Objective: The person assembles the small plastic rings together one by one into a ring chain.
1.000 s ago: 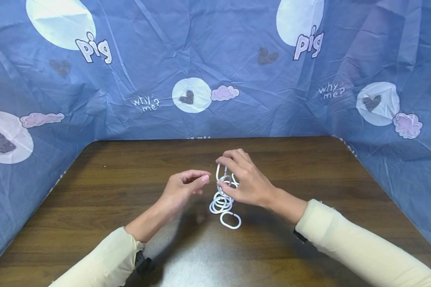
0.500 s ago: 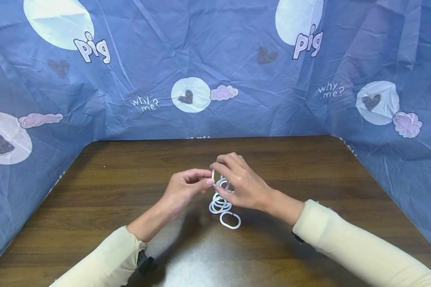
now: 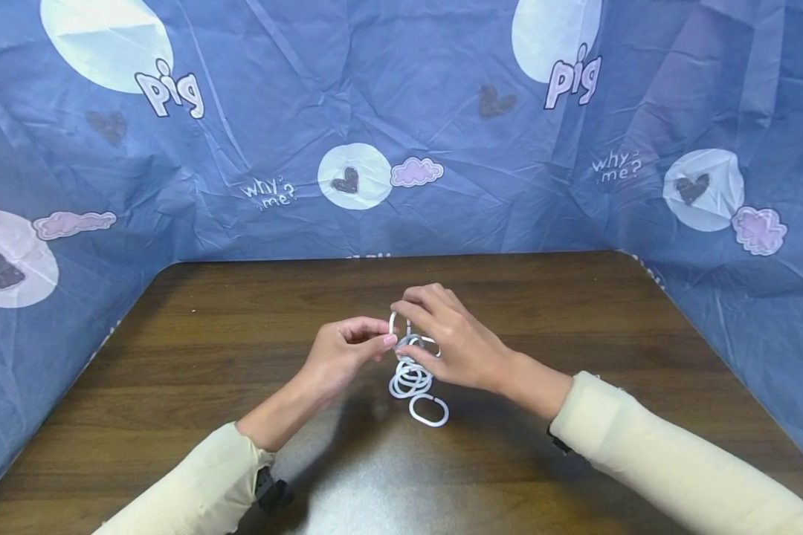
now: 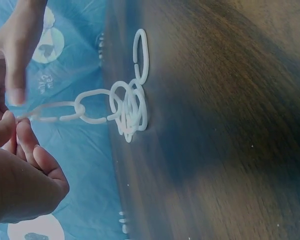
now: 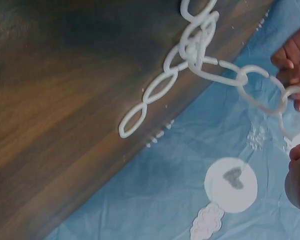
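Note:
A string of white oval plastic chain links hangs from my two hands down to a small heap of links [image 3: 411,380] on the table. The thumb and index finger of my left hand [image 3: 334,353] pinch the left side of the top link [image 5: 294,120]. My right hand [image 3: 455,338] holds that same link from the other side, index finger at its upper end and thumb lower down. Two links [image 4: 77,107] below it hang joined in a row, each with a small gap in its side. One link [image 3: 430,410] lies at the near end of the heap.
The brown wooden table [image 3: 241,297] spreads around the heap. Blue printed cloth [image 3: 274,89] stands behind it and along both sides. A black strap [image 3: 268,490] sits at my left wrist below the cream sleeve.
My left hand has moved right and taken the side of the top link. The right hand has shifted slightly left and lower with the link. The near loose link lies unmoved.

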`<action>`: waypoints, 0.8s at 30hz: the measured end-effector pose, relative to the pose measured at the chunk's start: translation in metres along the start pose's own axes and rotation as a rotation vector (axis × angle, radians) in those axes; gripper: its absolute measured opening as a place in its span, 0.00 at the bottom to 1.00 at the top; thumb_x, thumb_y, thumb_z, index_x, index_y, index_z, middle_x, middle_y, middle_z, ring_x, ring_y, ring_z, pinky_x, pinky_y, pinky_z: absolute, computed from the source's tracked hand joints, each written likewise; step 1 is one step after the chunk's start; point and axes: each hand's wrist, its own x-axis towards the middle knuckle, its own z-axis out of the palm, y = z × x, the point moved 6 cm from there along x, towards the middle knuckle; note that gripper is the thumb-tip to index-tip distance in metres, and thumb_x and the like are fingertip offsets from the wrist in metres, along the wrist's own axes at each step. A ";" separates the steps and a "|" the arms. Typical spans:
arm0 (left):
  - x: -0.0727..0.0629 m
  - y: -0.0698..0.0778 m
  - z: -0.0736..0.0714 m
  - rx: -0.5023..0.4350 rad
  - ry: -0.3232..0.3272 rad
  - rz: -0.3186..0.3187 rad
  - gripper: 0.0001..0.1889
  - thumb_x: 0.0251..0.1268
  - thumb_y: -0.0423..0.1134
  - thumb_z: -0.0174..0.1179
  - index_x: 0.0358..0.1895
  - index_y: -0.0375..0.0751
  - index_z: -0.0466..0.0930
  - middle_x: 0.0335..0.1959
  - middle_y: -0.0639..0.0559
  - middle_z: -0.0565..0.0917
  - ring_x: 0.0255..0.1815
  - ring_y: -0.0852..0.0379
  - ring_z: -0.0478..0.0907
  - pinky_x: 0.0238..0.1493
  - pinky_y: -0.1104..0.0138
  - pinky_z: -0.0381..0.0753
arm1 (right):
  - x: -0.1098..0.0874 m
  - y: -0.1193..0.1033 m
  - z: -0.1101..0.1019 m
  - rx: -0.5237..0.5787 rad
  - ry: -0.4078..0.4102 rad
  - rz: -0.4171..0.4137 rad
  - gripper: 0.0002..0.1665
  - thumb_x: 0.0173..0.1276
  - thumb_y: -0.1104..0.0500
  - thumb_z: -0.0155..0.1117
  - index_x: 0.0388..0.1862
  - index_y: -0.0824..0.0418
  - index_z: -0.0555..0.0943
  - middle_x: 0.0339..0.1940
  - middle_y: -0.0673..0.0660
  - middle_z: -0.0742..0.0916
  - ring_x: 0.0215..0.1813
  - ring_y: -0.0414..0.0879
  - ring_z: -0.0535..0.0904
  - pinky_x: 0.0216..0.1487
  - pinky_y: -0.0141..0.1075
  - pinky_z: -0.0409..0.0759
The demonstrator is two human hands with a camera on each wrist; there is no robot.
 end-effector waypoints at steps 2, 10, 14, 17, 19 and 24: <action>0.000 -0.001 -0.001 -0.006 0.009 -0.004 0.12 0.58 0.32 0.67 0.43 0.26 0.82 0.28 0.54 0.83 0.27 0.58 0.77 0.34 0.69 0.78 | 0.000 0.005 -0.006 0.014 0.022 0.032 0.28 0.60 0.56 0.70 0.56 0.67 0.76 0.52 0.60 0.78 0.57 0.51 0.71 0.62 0.42 0.68; -0.001 -0.001 -0.002 -0.042 0.014 -0.014 0.12 0.59 0.31 0.65 0.44 0.25 0.81 0.35 0.46 0.86 0.29 0.58 0.78 0.36 0.67 0.80 | -0.004 0.041 -0.022 0.084 0.100 0.224 0.19 0.67 0.60 0.63 0.55 0.67 0.77 0.50 0.58 0.81 0.55 0.51 0.73 0.60 0.43 0.68; -0.001 -0.001 -0.002 -0.044 0.010 -0.009 0.11 0.60 0.30 0.65 0.44 0.26 0.81 0.38 0.43 0.87 0.29 0.59 0.79 0.36 0.68 0.80 | -0.013 0.057 -0.015 0.088 0.048 0.294 0.19 0.66 0.62 0.65 0.54 0.67 0.77 0.48 0.59 0.82 0.53 0.51 0.74 0.57 0.43 0.70; -0.001 -0.001 -0.002 -0.043 0.006 -0.005 0.11 0.60 0.30 0.64 0.44 0.25 0.81 0.39 0.43 0.87 0.29 0.59 0.79 0.35 0.69 0.80 | -0.021 0.068 -0.006 0.099 -0.008 0.341 0.20 0.64 0.62 0.67 0.54 0.68 0.77 0.46 0.58 0.83 0.50 0.51 0.76 0.54 0.43 0.73; -0.001 -0.001 -0.002 -0.042 0.005 -0.003 0.12 0.60 0.30 0.64 0.44 0.25 0.80 0.39 0.42 0.86 0.29 0.59 0.79 0.35 0.69 0.80 | -0.027 0.075 0.000 0.117 -0.045 0.388 0.21 0.62 0.63 0.68 0.53 0.68 0.78 0.43 0.58 0.83 0.48 0.52 0.77 0.52 0.43 0.74; -0.001 0.000 -0.003 -0.039 0.008 -0.007 0.12 0.60 0.30 0.64 0.44 0.25 0.81 0.41 0.38 0.86 0.29 0.59 0.79 0.35 0.69 0.80 | -0.039 0.091 0.016 0.175 -0.143 0.512 0.21 0.57 0.66 0.71 0.50 0.69 0.79 0.38 0.58 0.82 0.44 0.56 0.78 0.48 0.45 0.76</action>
